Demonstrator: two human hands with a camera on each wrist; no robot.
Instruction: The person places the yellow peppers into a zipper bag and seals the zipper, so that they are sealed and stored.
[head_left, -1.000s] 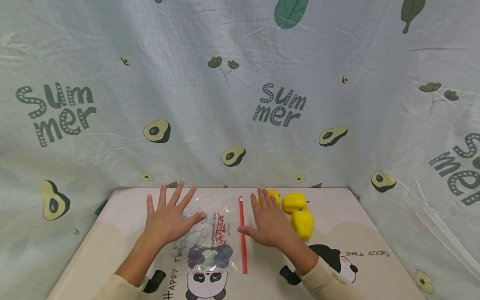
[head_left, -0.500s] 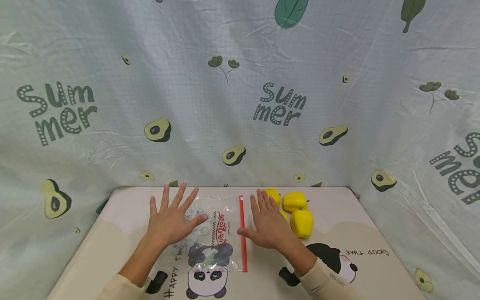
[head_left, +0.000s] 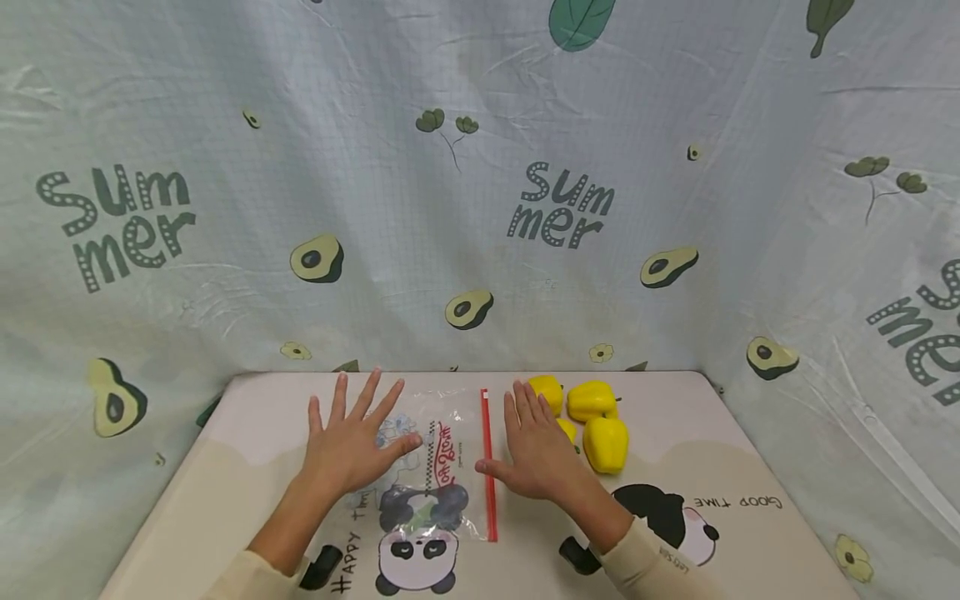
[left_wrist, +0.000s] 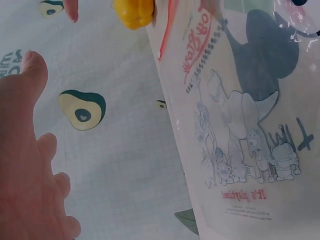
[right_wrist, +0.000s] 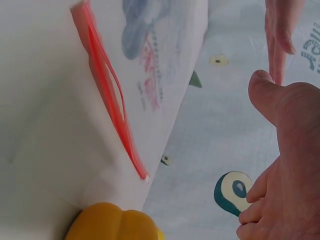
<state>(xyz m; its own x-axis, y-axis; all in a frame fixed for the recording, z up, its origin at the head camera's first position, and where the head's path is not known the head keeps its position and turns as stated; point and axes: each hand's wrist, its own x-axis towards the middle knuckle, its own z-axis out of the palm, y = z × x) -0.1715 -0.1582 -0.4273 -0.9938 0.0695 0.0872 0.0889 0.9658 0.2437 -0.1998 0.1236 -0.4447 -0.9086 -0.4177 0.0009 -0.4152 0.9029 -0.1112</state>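
Observation:
A clear plastic zip bag (head_left: 459, 404) with a red zip strip (head_left: 491, 508) lies flat on the table, printed with red lettering and cartoon figures. My left hand (head_left: 345, 454) hovers over its left part, fingers spread and nothing held. To the right, my right hand (head_left: 540, 454) is held out flat with its fingers together, its thumb overlapping the red strip in the head view. Just beyond that hand sit several yellow bell peppers (head_left: 606, 444), one partly hidden behind it. In the right wrist view the strip (right_wrist: 107, 90) shows a narrow gap along its length.
The pale table (head_left: 247, 433) carries printed pandas and lettering. A hanging sheet (head_left: 390, 208) with avocado and "summer" prints stands behind the far table edge and along the sides. Dark bands (head_left: 579, 556) show by both wrists.
My left hand has drifted slightly right over the bag. The right hand has barely shifted, and more of the pepper beside it shows. Bag and peppers stay in place.

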